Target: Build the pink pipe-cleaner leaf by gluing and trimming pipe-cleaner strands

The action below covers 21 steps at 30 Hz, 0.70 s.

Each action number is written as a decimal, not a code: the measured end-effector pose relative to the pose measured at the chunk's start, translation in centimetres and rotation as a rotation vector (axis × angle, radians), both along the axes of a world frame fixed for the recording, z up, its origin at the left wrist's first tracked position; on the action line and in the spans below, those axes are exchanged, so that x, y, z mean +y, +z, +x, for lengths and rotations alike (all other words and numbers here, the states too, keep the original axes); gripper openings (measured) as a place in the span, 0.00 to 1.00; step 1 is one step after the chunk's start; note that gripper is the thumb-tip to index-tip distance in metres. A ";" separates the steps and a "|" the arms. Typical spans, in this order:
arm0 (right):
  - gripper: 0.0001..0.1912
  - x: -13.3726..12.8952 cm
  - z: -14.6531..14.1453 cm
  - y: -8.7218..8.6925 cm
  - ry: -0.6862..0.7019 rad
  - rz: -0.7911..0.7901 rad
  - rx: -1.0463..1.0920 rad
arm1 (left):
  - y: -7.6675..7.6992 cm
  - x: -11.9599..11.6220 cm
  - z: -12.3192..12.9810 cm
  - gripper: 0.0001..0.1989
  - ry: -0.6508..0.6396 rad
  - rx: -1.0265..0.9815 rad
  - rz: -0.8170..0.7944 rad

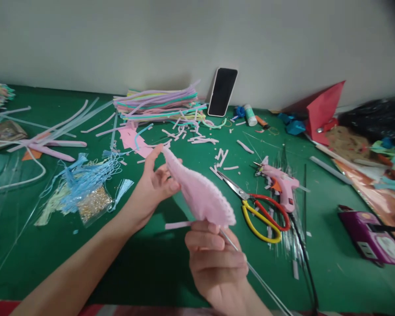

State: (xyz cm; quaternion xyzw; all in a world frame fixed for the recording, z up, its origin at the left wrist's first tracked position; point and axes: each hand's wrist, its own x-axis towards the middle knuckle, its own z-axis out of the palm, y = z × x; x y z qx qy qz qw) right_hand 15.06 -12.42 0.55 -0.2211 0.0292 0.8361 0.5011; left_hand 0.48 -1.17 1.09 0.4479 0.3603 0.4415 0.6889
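A soft pink petal-shaped piece [202,193] with a pale scalloped edge is held up above the table, tilted, its narrow tip to the upper left. My right hand [213,259] is closed around its lower end and a thin wire stem [260,278], which runs down to the lower right. At the narrow tip, my left hand [156,180] has its index finger on the point and its thumb close by the edge; the other fingers are curled, partly behind the piece. A short pink strip [177,225] sticks out left of my right hand.
Red-and-yellow-handled scissors [261,215] lie beside a pink glue gun [281,182] with a black cord. Behind are a pipe cleaner bundle [158,103], cut bits and a leaning phone [223,92]. Blue tassels [88,175] and a bead bag [95,204] lie left, a purple device [375,237] right.
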 end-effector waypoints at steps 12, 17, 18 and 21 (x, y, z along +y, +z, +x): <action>0.23 -2.2 6.3 0.3 0.263 0.135 -1.158 | -0.2 2.6 -2.2 0.24 0.110 0.573 0.117; 0.22 -2.4 10.5 1.0 0.166 0.184 -1.966 | -0.7 1.9 -2.0 0.26 0.000 1.270 0.422; 0.22 -2.3 11.2 1.0 0.146 0.204 -2.136 | -0.5 1.7 -2.1 0.27 -0.007 1.382 0.516; 0.24 -1.5 12.7 0.2 0.112 0.353 -2.550 | 0.3 1.4 -2.1 0.20 -0.053 1.501 0.884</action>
